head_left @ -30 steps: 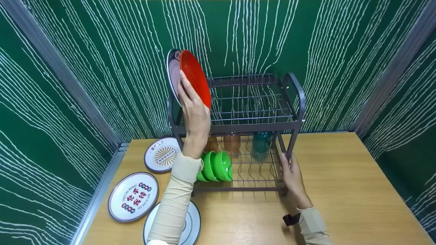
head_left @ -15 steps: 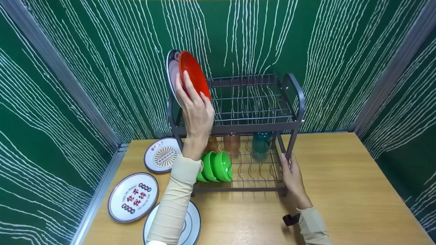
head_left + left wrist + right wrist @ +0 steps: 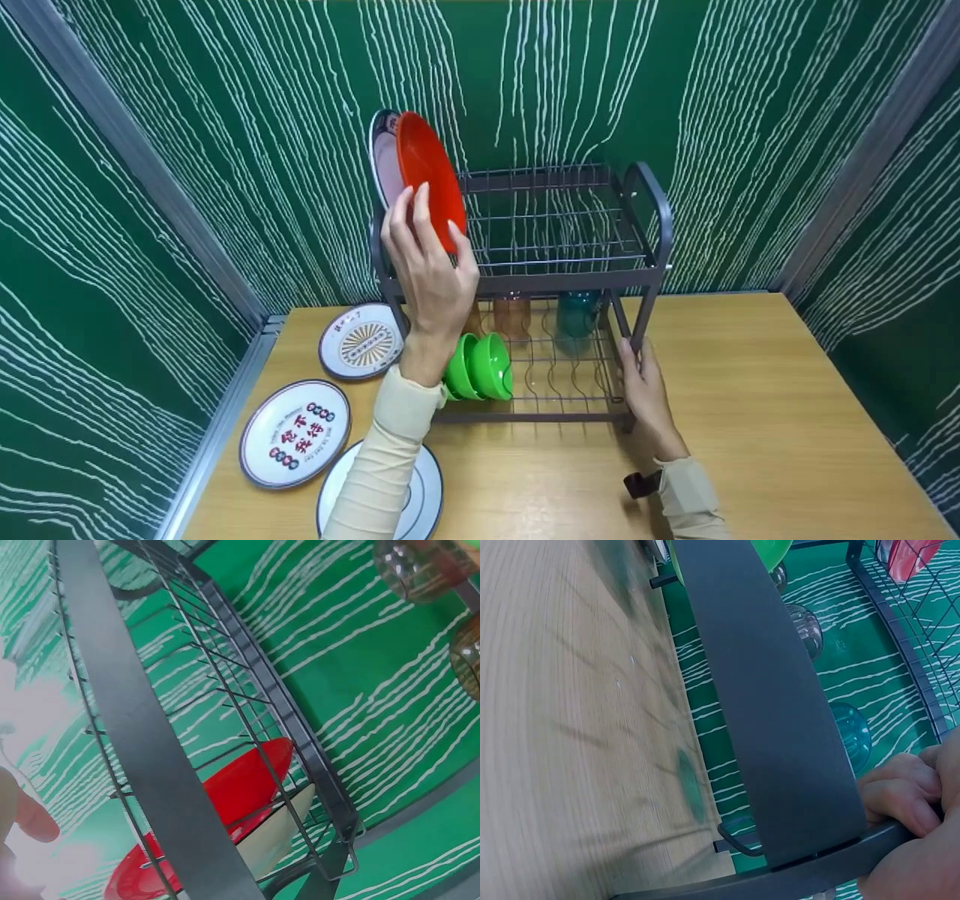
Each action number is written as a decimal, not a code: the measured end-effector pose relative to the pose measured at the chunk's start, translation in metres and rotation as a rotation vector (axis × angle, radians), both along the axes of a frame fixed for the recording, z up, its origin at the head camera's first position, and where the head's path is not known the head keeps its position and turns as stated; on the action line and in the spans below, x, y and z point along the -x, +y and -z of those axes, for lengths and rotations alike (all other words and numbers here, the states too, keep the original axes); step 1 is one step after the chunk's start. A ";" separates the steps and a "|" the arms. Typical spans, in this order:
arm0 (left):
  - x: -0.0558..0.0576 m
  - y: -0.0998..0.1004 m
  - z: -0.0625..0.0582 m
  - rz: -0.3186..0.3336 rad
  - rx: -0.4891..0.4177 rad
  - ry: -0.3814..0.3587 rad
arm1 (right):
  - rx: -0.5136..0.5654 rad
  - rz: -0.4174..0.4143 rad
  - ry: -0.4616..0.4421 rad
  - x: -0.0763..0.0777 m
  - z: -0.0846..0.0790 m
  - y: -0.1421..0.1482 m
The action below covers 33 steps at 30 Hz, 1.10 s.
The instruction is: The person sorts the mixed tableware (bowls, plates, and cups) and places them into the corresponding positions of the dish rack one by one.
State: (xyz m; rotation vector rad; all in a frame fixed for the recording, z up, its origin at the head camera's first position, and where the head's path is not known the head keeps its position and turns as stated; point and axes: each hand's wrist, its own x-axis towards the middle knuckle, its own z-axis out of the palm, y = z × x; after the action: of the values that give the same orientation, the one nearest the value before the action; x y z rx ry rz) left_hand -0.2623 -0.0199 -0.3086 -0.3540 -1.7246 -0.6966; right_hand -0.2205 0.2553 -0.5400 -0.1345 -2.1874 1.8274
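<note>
A two-tier dark dish rack (image 3: 562, 283) stands on the table. On its top tier, at the left end, a red plate (image 3: 435, 161) leans upright beside a white patterned plate (image 3: 384, 154). My left hand (image 3: 433, 281) is in front of the red plate's lower part, fingers spread and loosely bent, holding nothing. In the left wrist view the red plate (image 3: 251, 784) sits among the wires, while a fingertip (image 3: 36, 819) shows apart from it at the left edge. Low on the rack's right front post, my right hand (image 3: 645, 394) grips the frame; its curled fingers (image 3: 904, 795) show in the right wrist view.
Green bowls (image 3: 491, 367) stand tilted on the lower tier, with brown glasses (image 3: 511, 319) and a teal glass (image 3: 577, 319) behind. Left of the rack lie three white plates: one small (image 3: 364, 341), one with red characters (image 3: 295, 435), one partly under my left forearm (image 3: 427, 495).
My left hand has let go of the red plate and drawn back and down towards me, its fingers parting. The red plate stays upright in the rack; my right hand has not moved.
</note>
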 end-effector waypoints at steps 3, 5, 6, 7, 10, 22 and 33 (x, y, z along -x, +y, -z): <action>-0.008 -0.001 0.001 0.001 -0.010 0.008 | -0.012 0.006 0.008 0.001 0.002 0.000; -0.014 -0.002 0.002 0.012 -0.023 0.016 | -0.014 0.006 -0.005 0.001 0.002 0.000; -0.017 -0.002 0.004 0.018 -0.031 0.019 | -0.012 0.004 -0.008 0.000 0.001 0.000; -0.021 -0.003 0.005 0.024 -0.041 0.024 | -0.009 0.002 -0.010 0.000 0.001 0.000; -0.031 -0.006 0.012 0.044 -0.069 0.026 | -0.001 0.001 -0.014 0.000 0.001 0.000; -0.065 -0.021 0.039 0.062 -0.129 -0.093 | 0.027 0.005 -0.033 0.001 0.000 -0.001; -0.102 -0.042 0.077 0.037 -0.225 -0.238 | 0.052 -0.011 -0.033 -0.001 0.000 -0.001</action>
State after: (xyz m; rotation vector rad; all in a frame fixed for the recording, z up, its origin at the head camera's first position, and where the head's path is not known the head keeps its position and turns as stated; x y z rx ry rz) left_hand -0.1604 -0.0615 -0.3856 -0.1517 -1.8427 -0.9813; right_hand -0.2195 0.2541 -0.5405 -0.1650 -2.1677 1.9026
